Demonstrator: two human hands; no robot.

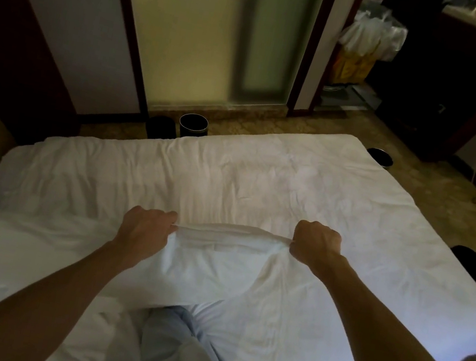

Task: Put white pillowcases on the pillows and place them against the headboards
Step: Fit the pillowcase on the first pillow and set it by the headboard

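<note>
Pillowcase nearly on, both hands at the open end

Left hand (147,228) and right hand (316,245) are each fisted tight on a top corner of the white pillowcase (214,268), pulling that edge taut. It hangs bulky over the near edge of the bed (231,176). Looks like the settle-the-filling step to me. Next probably needs a firm shake, then a carry to the bed's head end.
</note>
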